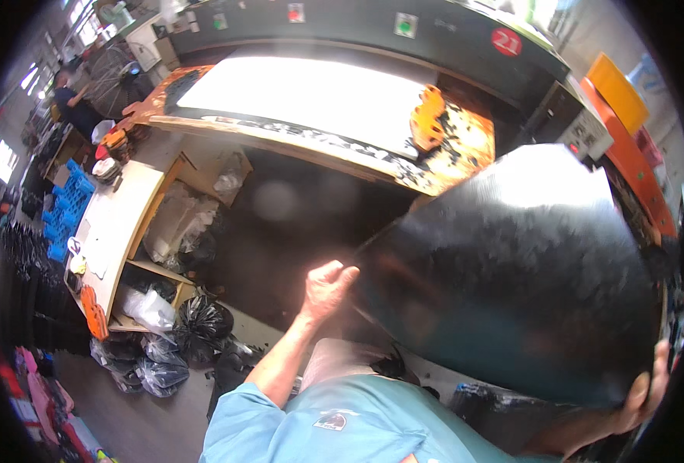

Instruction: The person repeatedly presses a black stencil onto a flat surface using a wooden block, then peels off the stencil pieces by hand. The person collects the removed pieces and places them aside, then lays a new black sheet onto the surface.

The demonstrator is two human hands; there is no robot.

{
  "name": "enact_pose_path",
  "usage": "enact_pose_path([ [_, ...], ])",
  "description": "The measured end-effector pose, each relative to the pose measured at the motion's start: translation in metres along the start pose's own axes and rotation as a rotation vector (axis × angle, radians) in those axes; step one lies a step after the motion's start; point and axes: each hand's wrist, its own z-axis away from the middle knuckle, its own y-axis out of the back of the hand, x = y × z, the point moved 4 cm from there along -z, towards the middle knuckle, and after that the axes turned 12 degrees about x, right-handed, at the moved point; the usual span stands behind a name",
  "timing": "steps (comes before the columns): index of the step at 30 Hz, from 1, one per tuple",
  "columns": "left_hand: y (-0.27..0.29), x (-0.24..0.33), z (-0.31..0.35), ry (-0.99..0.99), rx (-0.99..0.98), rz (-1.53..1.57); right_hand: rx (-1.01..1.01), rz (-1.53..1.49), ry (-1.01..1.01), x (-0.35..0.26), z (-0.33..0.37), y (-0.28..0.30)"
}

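A large, stiff black sheet (pixel 511 293) with a glossy, finely ridged face slants across the right side, held between my two hands. At its left corner my left hand (pixel 330 289) is closed, thumb on top and fingers wrapped round the edge. My right hand (pixel 646 397) grips the lower right edge, its fingers partly behind the sheet. Beyond the sheet lies a machine bed with a bright, glaring flat panel (pixel 303 100). An orange piece with several holes (pixel 428 117) rests at that panel's right end, beside black scraps (pixel 461 143).
Left stands a wooden bench (pixel 130 201) with bags on its shelves; stuffed black bags (pixel 203 320) lie below. Blue plastic crates (pixel 68 204) are farther left. A dark machine beam (pixel 342 38) spans the back. A control box (pixel 581 127) stands behind the sheet. A person (pixel 76 104) is far left.
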Motion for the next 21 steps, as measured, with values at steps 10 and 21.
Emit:
enact_pose_path([
  [10,0.158,-0.013,-0.14,-0.054,0.423,0.104,0.019,-0.055,0.165,-0.111,-0.26,-0.364],
  [21,0.251,-0.018,-0.293,-0.012,0.798,-0.399,-0.576,-0.483,-0.293,-0.071,-0.055,-0.651],
])
